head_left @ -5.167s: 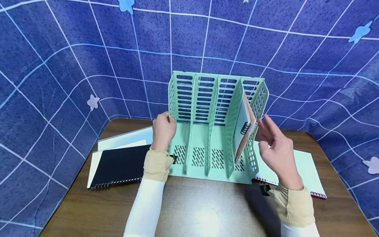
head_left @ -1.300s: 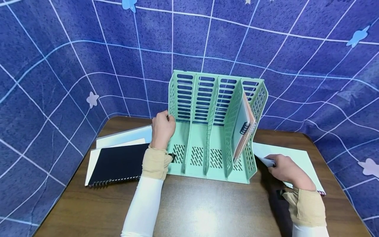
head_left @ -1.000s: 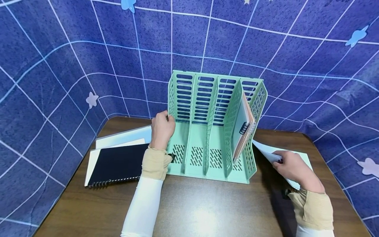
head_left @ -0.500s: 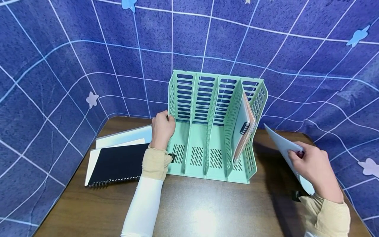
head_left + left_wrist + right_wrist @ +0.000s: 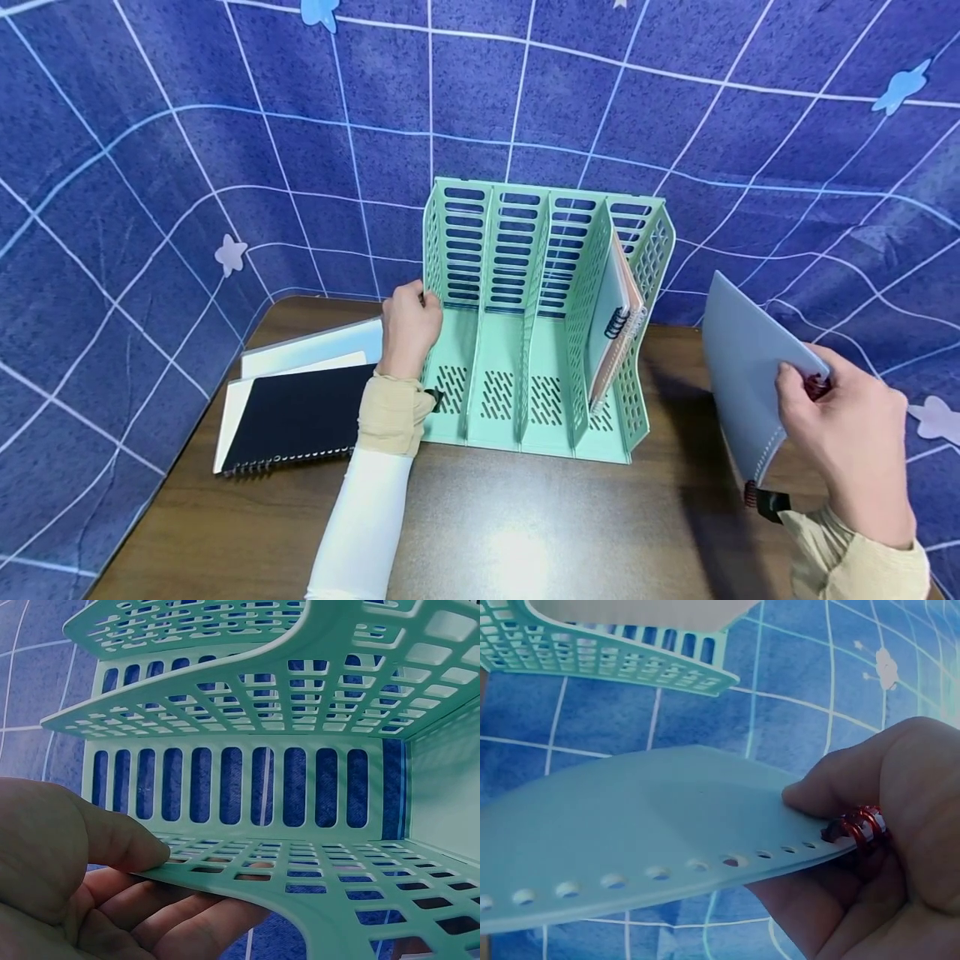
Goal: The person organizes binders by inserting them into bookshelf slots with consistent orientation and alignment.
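Raised since earlier: one notebook [image 5: 750,367], pinched by the right hand [image 5: 851,421]; the left hand [image 5: 410,329] pinches one rack [image 5: 498,433] (four compartments [image 5: 551,354]).

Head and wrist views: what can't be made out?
Head view: right end of the black notebook, behind left hand and cuff.
Head view: far cover of the held pale blue notebook, turned away.
Left wrist view: rest of the green rack, cut off by the frame's edges.
Right wrist view: the pale blue notebook's left end, cut off by the left edge.
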Demonstrator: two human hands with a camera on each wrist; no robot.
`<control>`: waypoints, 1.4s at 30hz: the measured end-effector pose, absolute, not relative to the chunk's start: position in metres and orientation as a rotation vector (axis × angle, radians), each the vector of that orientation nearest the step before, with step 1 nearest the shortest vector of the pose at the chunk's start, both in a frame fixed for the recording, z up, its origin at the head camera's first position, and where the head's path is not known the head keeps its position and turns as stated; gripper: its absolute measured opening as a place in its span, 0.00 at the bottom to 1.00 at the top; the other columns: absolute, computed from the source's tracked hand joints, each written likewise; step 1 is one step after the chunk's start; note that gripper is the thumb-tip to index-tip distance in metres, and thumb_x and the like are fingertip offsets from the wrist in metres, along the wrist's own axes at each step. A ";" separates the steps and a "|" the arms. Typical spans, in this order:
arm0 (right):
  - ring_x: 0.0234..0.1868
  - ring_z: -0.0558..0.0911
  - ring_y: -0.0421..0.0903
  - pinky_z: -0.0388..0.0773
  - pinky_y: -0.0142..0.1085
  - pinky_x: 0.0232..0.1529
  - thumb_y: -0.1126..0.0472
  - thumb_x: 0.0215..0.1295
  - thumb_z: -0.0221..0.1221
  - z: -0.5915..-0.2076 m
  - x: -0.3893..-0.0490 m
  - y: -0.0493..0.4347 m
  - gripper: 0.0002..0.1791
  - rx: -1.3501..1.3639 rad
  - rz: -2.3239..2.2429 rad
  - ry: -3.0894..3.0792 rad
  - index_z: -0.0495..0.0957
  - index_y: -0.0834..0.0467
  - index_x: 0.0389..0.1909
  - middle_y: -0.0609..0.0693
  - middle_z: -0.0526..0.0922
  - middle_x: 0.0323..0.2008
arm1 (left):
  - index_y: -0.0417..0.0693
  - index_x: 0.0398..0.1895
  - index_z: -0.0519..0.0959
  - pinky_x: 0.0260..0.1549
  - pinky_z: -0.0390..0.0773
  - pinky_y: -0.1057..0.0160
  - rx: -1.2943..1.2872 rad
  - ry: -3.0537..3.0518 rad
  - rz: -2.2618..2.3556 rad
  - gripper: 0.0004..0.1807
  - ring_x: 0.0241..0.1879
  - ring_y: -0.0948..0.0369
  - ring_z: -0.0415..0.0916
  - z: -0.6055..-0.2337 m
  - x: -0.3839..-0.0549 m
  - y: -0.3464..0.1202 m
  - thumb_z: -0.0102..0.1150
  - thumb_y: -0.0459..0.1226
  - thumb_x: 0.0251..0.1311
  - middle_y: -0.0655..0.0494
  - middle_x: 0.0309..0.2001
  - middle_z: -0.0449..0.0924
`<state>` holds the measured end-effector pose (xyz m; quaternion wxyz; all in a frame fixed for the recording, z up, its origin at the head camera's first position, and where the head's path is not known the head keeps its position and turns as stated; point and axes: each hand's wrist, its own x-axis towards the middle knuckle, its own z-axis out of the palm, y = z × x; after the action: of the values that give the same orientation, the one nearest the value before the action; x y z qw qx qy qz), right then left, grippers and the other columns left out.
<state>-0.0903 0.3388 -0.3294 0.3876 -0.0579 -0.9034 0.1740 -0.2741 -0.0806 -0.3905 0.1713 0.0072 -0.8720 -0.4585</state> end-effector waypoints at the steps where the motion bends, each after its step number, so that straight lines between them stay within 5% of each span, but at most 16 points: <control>1: 0.16 0.55 0.22 0.53 0.33 0.14 0.61 0.59 0.61 -0.328 -0.090 0.338 0.09 -0.149 0.442 -2.290 0.85 0.62 0.36 0.51 0.73 0.13 | 0.50 0.20 0.60 0.18 0.61 0.58 0.021 -2.474 -1.303 0.20 0.13 0.55 0.58 -0.391 -0.274 -0.081 0.46 0.35 0.76 0.53 0.15 0.60; 8: 0.13 0.56 0.24 0.53 0.33 0.13 0.59 0.59 0.60 -0.326 -0.087 0.339 0.10 -0.143 0.420 -2.227 0.85 0.61 0.33 0.48 0.72 0.11 | 0.51 0.19 0.58 0.16 0.60 0.58 -0.006 -2.461 -1.280 0.21 0.12 0.56 0.55 -0.392 -0.275 -0.082 0.44 0.34 0.75 0.54 0.15 0.57; 14: 0.13 0.58 0.23 0.52 0.25 0.15 0.59 0.60 0.60 -0.324 -0.086 0.337 0.12 -0.150 0.465 -2.178 0.87 0.62 0.35 0.20 0.63 0.13 | 0.51 0.19 0.57 0.16 0.59 0.59 -0.013 -2.456 -1.288 0.21 0.12 0.56 0.55 -0.392 -0.275 -0.081 0.44 0.33 0.75 0.55 0.14 0.56; 17: 0.15 0.60 0.19 0.53 0.21 0.17 0.59 0.61 0.59 -0.320 -0.083 0.333 0.13 -0.172 0.497 -2.141 0.88 0.62 0.37 0.14 0.62 0.16 | 0.51 0.19 0.57 0.15 0.59 0.59 -0.009 -2.456 -1.299 0.22 0.12 0.56 0.55 -0.391 -0.275 -0.081 0.44 0.33 0.75 0.54 0.14 0.56; 24: 0.16 0.64 0.21 0.57 0.17 0.20 0.60 0.63 0.61 -0.313 -0.072 0.321 0.14 -0.308 0.672 -2.056 0.88 0.61 0.44 0.17 0.69 0.17 | 0.51 0.19 0.57 0.16 0.59 0.59 -0.016 -2.454 -1.305 0.21 0.12 0.56 0.55 -0.390 -0.275 -0.080 0.45 0.33 0.76 0.54 0.15 0.56; 34: 0.14 0.67 0.27 0.61 0.20 0.18 0.62 0.64 0.61 -0.305 -0.061 0.309 0.11 -0.329 0.837 -1.987 0.86 0.42 0.40 0.26 0.74 0.18 | 0.51 0.19 0.58 0.15 0.59 0.59 -0.007 -2.460 -1.290 0.21 0.12 0.57 0.55 -0.391 -0.275 -0.082 0.45 0.34 0.76 0.55 0.15 0.57; 42: 0.16 0.71 0.30 0.65 0.21 0.19 0.65 0.65 0.62 -0.298 -0.051 0.302 0.11 -0.414 1.028 -1.871 0.87 0.48 0.42 0.31 0.79 0.20 | 0.50 0.19 0.58 0.16 0.60 0.59 0.005 -2.473 -1.293 0.21 0.13 0.56 0.55 -0.391 -0.274 -0.081 0.44 0.35 0.76 0.54 0.15 0.57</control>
<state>-0.0512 0.3016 -0.2983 0.4651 -0.1684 -0.7618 0.4184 -0.2737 -0.0812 -0.3914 0.1748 0.0017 -0.8725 -0.4562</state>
